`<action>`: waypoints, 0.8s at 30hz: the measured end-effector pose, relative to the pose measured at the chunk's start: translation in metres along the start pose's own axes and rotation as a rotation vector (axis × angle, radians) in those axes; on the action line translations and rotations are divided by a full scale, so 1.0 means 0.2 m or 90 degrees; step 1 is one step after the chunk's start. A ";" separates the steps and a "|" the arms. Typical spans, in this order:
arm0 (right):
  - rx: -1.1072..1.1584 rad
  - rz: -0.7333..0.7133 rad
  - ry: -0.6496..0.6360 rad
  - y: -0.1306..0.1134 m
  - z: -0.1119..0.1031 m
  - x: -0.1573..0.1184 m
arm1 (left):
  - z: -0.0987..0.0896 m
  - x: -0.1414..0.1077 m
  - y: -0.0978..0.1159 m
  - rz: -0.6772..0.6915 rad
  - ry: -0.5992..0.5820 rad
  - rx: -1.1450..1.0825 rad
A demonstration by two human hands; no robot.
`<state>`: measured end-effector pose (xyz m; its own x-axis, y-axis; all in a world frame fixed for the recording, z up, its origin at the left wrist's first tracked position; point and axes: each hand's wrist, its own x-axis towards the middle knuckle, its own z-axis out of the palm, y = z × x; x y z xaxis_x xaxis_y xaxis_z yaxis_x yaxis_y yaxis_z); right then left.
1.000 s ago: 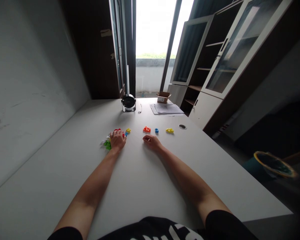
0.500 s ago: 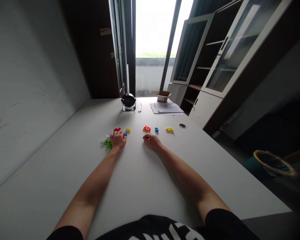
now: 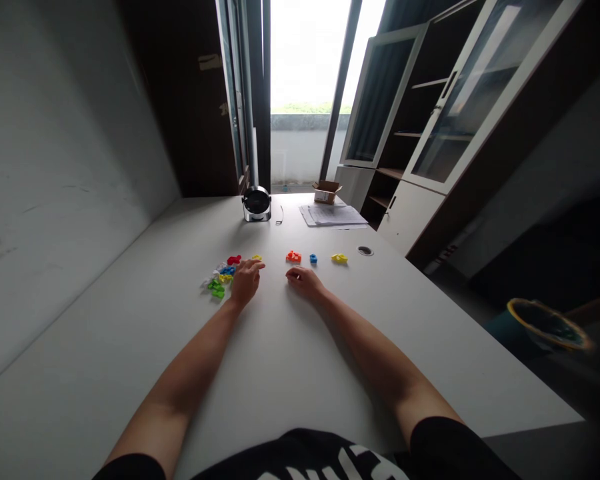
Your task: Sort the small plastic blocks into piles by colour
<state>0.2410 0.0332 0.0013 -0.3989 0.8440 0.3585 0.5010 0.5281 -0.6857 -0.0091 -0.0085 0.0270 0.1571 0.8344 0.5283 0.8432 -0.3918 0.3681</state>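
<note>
My left hand [image 3: 246,280] hovers over or rests on the table with its fingers stretched to the right; nothing shows in them. Just beyond it lies a yellow toy piece [image 3: 257,257], partly covered by the hand. To its left is a loose pile: a red piece [image 3: 234,260], a blue piece [image 3: 227,270], a yellow piece [image 3: 225,279], green pieces [image 3: 217,288] and whitish pieces [image 3: 210,279]. My right hand [image 3: 304,281] rests with curled fingers, and whether it holds anything is hidden. Beyond it lie an orange piece [image 3: 293,256], a small blue piece [image 3: 313,258] and a yellow piece [image 3: 339,258].
On the white table [image 3: 280,373], a round black device [image 3: 257,203], papers [image 3: 337,215] and an open cardboard box [image 3: 327,192] stand at the far end. A cable hole [image 3: 365,251] sits near the right edge. A bin [image 3: 545,327] is on the floor at right.
My left hand has moved right, off the pile, and its fingers have straightened. Pieces it covered now show; the small blue piece beside its fingers is hidden. My right hand is still.
</note>
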 end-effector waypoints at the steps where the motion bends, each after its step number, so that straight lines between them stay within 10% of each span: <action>1: 0.000 0.000 0.000 0.00 0.00 0.00 | 0.01 0.00 0.02 0.022 -0.009 -0.019; 14: -0.018 0.017 0.022 0.00 -0.02 0.00 | 0.16 -0.01 0.06 -0.062 -0.102 -0.577; 24: -0.051 -0.022 0.014 -0.02 0.00 0.00 | 0.18 -0.02 0.05 -0.078 -0.127 -0.579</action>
<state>0.2384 0.0301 0.0034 -0.4005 0.8262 0.3962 0.5476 0.5626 -0.6194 0.0178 -0.0010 0.0014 0.2501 0.9082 0.3356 0.1478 -0.3784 0.9138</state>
